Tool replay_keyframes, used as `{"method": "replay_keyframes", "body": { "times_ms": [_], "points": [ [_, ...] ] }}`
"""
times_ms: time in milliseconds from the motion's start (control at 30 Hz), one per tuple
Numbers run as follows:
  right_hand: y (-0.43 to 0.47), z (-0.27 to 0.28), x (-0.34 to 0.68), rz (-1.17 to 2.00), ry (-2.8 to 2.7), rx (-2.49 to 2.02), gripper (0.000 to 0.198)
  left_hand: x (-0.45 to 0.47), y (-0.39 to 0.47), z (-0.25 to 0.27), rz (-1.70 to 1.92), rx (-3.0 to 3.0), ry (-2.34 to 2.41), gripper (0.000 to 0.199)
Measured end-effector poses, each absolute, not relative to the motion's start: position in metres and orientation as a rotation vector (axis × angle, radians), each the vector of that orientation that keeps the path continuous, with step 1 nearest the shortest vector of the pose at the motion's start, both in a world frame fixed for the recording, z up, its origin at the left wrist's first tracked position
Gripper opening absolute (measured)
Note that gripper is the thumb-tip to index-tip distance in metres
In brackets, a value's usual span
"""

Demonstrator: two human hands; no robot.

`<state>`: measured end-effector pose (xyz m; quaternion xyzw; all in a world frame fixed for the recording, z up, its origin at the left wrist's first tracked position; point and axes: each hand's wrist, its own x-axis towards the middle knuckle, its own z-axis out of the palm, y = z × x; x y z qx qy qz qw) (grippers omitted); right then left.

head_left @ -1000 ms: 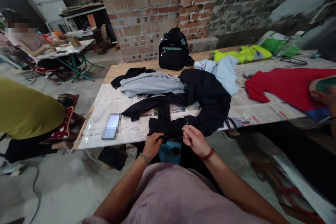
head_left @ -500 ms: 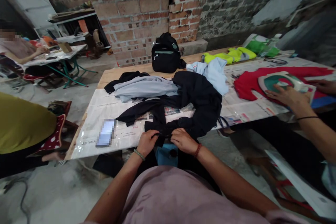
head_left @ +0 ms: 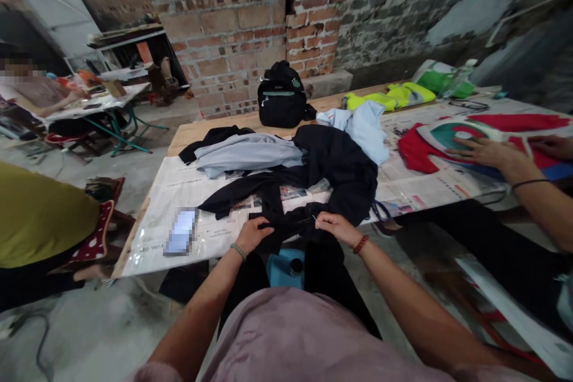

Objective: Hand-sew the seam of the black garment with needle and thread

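Observation:
My left hand (head_left: 253, 234) pinches the edge of a black garment (head_left: 342, 167) at the table's near edge. To its right, my right hand (head_left: 339, 228) is closed on a thin, shiny sliver that looks like a needle (head_left: 315, 221), beside the same dark cloth. Any thread is too fine to make out. The garment spreads over the table, with its grey side (head_left: 250, 152) folded up at the back left. A phone (head_left: 180, 231) lies left of my left hand.
Behind the garment stands a black backpack (head_left: 282, 98), with light blue cloth (head_left: 369, 131) and a yellow vest (head_left: 398, 96) to its right. At right, a co-worker's hand (head_left: 486, 152) rests on a red garment (head_left: 414, 152). A blue container (head_left: 286, 267) is below the table edge.
My right hand has moved right, away from my left hand, and the shiny sliver now shows at its fingertips. My left hand stays at the cloth. The co-worker's hand has shifted slightly.

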<state>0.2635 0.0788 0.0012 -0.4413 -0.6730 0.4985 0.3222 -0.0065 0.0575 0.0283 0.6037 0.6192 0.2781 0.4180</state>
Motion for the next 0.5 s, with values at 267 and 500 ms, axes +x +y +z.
{"method": "replay_keyframes", "body": {
  "times_ms": [267, 500],
  "points": [
    [0.082, -0.013, 0.25, 1.588, -1.225, -1.173, 0.026, -0.014, 0.062, 0.009, 0.92, 0.93, 1.302, 0.034],
    [0.079, -0.016, 0.251, 1.545, -1.348, -1.145, 0.027, -0.025, 0.045, 0.001, 0.944, 1.32, 1.451, 0.039]
  ]
}}
